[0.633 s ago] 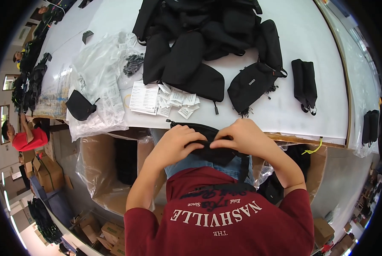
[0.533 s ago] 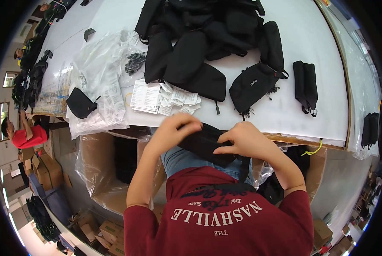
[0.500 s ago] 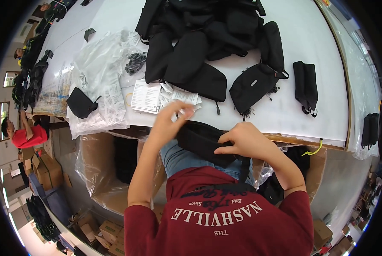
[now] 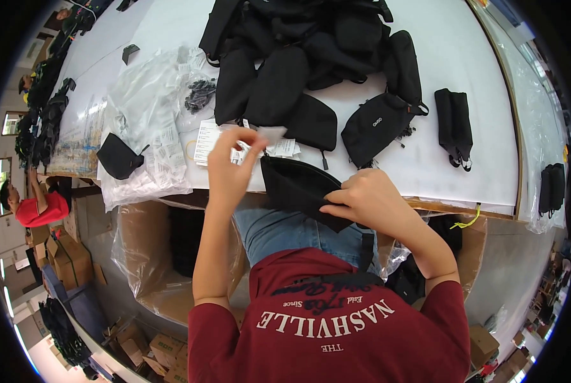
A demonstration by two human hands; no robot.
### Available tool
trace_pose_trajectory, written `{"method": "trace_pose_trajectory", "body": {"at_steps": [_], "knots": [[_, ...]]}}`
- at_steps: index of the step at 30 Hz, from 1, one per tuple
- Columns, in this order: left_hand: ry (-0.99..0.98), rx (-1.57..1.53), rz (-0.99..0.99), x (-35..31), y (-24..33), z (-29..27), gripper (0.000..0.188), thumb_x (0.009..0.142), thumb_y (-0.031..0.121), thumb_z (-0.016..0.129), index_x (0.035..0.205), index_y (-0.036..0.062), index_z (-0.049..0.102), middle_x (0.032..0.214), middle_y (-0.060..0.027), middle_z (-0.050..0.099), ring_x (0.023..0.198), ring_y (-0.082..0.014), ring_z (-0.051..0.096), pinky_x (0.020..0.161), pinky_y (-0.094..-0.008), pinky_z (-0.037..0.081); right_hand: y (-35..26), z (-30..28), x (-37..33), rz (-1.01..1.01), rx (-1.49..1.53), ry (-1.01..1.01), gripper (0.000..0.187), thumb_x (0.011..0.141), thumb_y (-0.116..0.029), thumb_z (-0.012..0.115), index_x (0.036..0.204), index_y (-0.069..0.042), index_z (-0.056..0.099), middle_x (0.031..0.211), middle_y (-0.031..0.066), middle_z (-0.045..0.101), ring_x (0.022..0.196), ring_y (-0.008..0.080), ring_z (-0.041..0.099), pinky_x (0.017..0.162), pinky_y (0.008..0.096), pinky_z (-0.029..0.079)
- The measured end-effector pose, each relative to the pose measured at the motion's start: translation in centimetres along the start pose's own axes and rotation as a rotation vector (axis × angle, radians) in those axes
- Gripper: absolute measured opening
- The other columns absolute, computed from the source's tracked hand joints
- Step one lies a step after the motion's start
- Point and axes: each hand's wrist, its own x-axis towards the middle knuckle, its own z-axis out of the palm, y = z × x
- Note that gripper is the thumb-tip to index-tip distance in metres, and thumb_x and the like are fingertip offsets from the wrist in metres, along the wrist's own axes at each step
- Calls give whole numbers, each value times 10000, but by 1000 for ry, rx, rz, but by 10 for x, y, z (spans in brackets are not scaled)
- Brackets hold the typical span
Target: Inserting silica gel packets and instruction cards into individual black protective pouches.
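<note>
attire, viewed from above: maroon short-sleeved t-shirt (image 4: 330,335), its front printed with arched white capitals (image 4: 317,327) and black script (image 4: 317,299); below, blue denim jeans (image 4: 282,236).

A pale wall (image 4: 16,144) holds what seem two windows (image 4: 12,123).

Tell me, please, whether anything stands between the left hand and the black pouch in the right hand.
Nothing visible does: the left hand, pinching a blurred white slip, is close to the upper-left corner of the black pouch gripped by the right hand. Loose white slips lie beyond the pouch, not between.
</note>
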Motion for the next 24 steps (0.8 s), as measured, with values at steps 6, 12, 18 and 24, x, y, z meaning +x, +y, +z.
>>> {"method": "trace_pose_trajectory", "body": {"at_steps": [6,12,18,24], "knots": [[-178,215,282,-13,22,-1,260,748,231,742,950,81,678,1096,-41,607,1098,-240,494,948,-362,344,-5,-14,12,-42,-81,89,205,757,-327,711,718,-126,692,523,20,531,526,216,564,518,324,424],[232,-1129,-348,-46,-6,28,698,830,319,719,1351,29,355,1363,-83,431,1248,-237,430,1086,-381,306,-7,-14,15,8,-83,325,175,736,-298,743,759,-128,707,530,-6,504,492,189,506,496,308,388],[37,-1445,-717,-69,2,58,522,835,210,703,1279,80,463,1175,-39,571,1105,-190,552,990,-361,434,-24,-5,23,19,53,506,115,806,-240,706,795,-125,704,535,-6,514,478,171,474,490,304,355],[133,-1437,-679,-56,14,51,463,825,129,685,1240,55,493,1132,-69,593,1046,-207,586,904,-349,501,-39,27,11,577,898,846,158,910,-105,604,794,-6,648,639,-6,603,534,29,449,461,216,312]]}}
